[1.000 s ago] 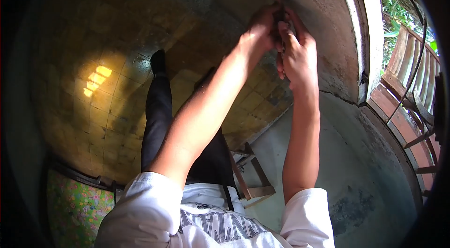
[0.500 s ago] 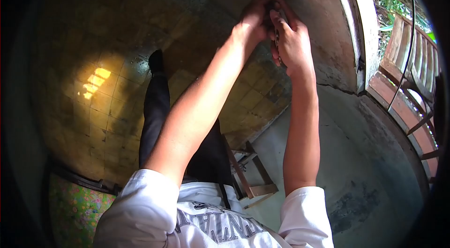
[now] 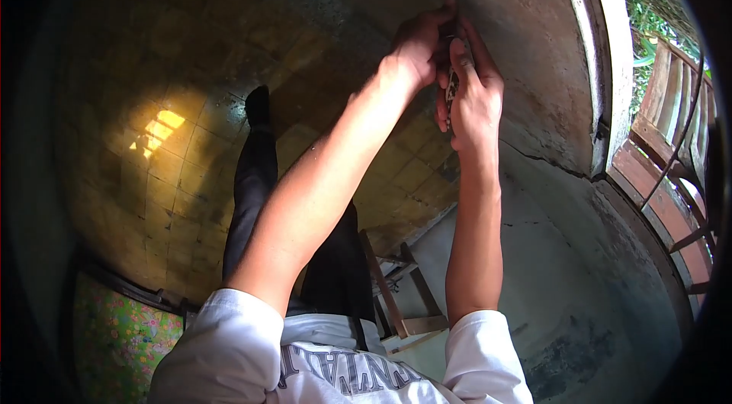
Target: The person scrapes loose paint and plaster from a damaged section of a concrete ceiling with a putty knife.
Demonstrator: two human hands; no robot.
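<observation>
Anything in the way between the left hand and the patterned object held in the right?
Only the right hand itself: its fingers curl around the patterned object, partly on the side toward the left hand. No other obstacle is visible, though shadow hides the object's far end.

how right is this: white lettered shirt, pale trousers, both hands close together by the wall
The trousers are wrong: the head view shows them dark. The shirt is white and lettered, and left hand and right hand are close together by the wall.
</observation>
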